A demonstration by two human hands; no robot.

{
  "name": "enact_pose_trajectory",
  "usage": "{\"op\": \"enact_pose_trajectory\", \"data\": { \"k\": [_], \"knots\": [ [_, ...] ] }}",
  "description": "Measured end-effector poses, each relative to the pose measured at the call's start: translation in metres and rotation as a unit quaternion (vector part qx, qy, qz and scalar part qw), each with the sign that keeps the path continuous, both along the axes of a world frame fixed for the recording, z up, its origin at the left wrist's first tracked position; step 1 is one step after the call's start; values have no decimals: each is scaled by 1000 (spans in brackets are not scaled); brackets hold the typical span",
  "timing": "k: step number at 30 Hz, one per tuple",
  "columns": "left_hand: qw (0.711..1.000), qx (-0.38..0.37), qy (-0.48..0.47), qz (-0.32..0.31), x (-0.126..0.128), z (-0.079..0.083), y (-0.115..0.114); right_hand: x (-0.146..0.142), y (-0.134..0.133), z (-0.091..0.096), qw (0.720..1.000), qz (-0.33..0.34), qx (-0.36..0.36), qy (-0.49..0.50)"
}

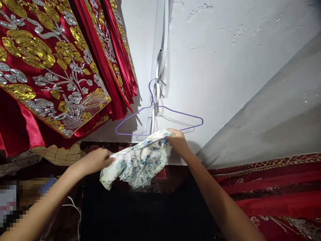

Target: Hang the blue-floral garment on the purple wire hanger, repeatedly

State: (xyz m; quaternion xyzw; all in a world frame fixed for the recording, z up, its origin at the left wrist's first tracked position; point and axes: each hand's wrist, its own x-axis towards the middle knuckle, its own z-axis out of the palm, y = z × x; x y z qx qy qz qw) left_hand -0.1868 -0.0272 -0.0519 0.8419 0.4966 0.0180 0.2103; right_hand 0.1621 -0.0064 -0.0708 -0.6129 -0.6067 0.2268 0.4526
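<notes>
A white cloth with a blue-green floral print is stretched between both my hands. My left hand grips its left end, fingers closed. My right hand pinches its upper right corner, right at the bottom bar of a purple wire hanger. The hanger hangs by its hook from a white strip on the white wall. The cloth's top edge touches or overlaps the hanger's bottom bar; I cannot tell if it is draped over it.
Red garments with gold and silver embroidery hang at the upper left. A grey surface slopes at the right, with red embroidered fabric below it. A white cord dangles at the lower left over a dark area.
</notes>
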Motion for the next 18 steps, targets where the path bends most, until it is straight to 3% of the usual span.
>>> {"op": "enact_pose_trajectory", "data": {
  "k": [3, 7, 12, 14, 18],
  "knots": [
    [997, 75, -11, -5, -11, 4, 23, 12, -14, 2, 1000, 11, -11, -4],
    [962, 230, -149, -15, 15, 32, 36, 9, -25, 7, 999, 48, -8, 11],
    [912, 249, -325, -18, 59, 55, 43, -6, -45, 13, 993, 122, 1, 6],
    [908, 268, -319, -27, 61, 57, 50, 1, -57, 18, 996, 71, 42, -13],
    [911, 317, -261, -38, 50, 62, 59, 48, -75, 38, 987, -124, 97, 18]
  ]
}}
